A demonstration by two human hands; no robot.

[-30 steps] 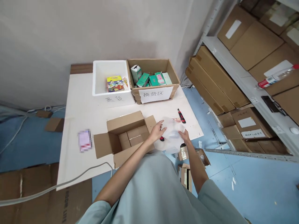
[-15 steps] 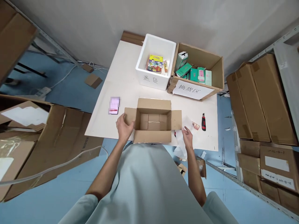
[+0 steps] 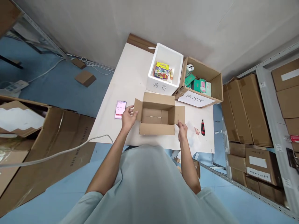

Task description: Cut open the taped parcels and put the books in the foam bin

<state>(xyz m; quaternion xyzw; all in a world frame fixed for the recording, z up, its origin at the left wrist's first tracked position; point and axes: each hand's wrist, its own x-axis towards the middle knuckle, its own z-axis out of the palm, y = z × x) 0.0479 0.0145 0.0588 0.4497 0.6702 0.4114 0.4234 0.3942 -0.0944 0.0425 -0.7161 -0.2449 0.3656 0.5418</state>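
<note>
On the white tabletop (image 3: 132, 74), directly before the person, sits a plain brown, oblong cardboard box (image 3: 157, 129), its four top flaps opened out and its seamed bottom showing. The right hand (image 3: 182, 130) pinches the right flap (image 3: 179, 114) near its front edge; the left hand (image 3: 128, 119) meets the left flap (image 3: 138, 108), thumb and fingers bent, whether gripping I cannot tell.

I see a phone (image 3: 120, 109) left of the middle, a white tub (image 3: 161, 86) above the middle, a brown box (image 3: 203, 70) of green packs (image 3: 196, 85) beside it, and a knife (image 3: 202, 128) further right.
</note>
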